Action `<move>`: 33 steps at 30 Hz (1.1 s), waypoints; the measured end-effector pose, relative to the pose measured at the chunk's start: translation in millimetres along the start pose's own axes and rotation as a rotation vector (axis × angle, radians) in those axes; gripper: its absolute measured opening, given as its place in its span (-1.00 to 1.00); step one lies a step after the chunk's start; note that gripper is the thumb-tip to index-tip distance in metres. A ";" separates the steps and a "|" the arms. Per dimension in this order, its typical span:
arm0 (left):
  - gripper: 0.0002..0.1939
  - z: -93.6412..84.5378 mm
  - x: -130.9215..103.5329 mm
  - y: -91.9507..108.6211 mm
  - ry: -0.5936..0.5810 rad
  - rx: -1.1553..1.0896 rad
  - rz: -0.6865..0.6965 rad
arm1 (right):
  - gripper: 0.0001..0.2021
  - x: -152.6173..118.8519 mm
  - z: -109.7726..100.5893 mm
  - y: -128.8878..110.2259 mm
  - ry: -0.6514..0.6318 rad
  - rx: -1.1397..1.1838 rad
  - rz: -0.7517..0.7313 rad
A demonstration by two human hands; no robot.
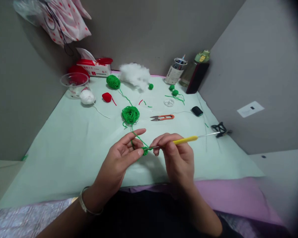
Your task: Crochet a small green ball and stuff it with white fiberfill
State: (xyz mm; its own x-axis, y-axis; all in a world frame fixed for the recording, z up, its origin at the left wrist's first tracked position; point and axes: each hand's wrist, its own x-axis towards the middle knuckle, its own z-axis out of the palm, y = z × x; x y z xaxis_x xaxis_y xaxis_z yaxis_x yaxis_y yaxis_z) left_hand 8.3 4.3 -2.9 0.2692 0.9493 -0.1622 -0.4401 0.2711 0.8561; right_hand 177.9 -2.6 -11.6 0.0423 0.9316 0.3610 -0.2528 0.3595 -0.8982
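Note:
Between thumb and fingers, my left hand (125, 153) pinches a small piece of green crochet work (145, 151). Green yarn runs from a loose green yarn bundle (130, 115) over the left fingers to this piece. My right hand (177, 153) grips a crochet hook (185, 140) with a yellow handle. The hook's metal tip meets the green piece, but whether it sits inside a stitch is too small to tell. Both hands are close together above the table, fingers closed on what they hold.
Orange thread snips (162, 117) lie beyond my hands. Farther back are a green yarn ball (113, 82), white stuffing (135, 75), small green balls (175, 92), a red yarn piece (106, 97) and a white yarn ball (87, 97). A bottle (195, 71) stands by the right wall.

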 end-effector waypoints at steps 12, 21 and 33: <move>-0.63 -2.2 -1.8 -1.0 0.061 0.192 0.117 | -0.80 -4.3 1.0 -4.9 -0.041 -0.212 -0.201; -0.72 0.1 -2.7 4.9 0.143 0.301 0.172 | -0.81 -3.9 -1.1 -5.5 -0.103 -0.384 -0.326; -0.43 3.0 -2.7 0.6 -0.002 -0.080 -0.058 | -0.62 -18.4 4.6 3.4 -0.075 -0.944 -0.646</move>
State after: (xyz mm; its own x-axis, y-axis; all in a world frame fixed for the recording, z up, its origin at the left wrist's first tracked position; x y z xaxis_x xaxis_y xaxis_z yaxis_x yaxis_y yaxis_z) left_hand 9.8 1.4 -0.4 0.2978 0.9314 -0.2092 -0.4907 0.3373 0.8034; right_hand 171.8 -18.8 -20.2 -0.1651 0.5643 0.8089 0.6230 0.6955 -0.3580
